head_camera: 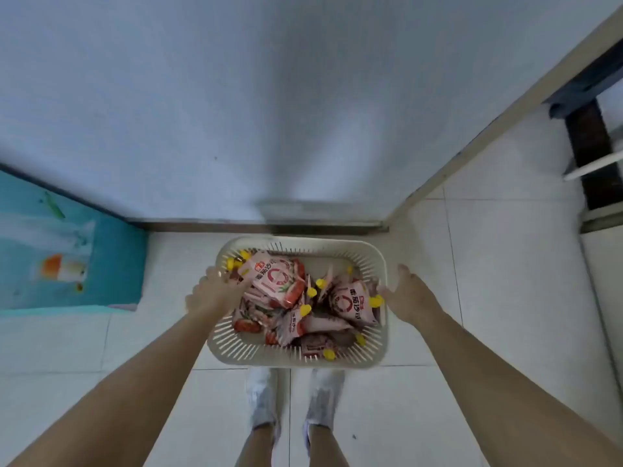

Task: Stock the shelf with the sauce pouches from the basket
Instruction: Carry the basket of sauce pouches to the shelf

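A cream slotted basket (337,246) sits low in front of me, just beyond my shoes. It is piled with several pink-and-red sauce pouches (274,281) with yellow caps. My left hand (212,294) grips the basket's left rim, knuckles outside and thumb side against a tilted pouch. My right hand (409,296) holds the right rim. Its thumb reaches inside next to a yellow cap (376,301) and its fingers lie along the outer wall. No shelf is in view.
A pale wall or panel (269,112) rises right behind the basket, with a dark strip at its foot. A teal box or poster (67,251) stands at the left. A dark frame (586,136) stands at the far right. White floor tiles (488,264) surround me.
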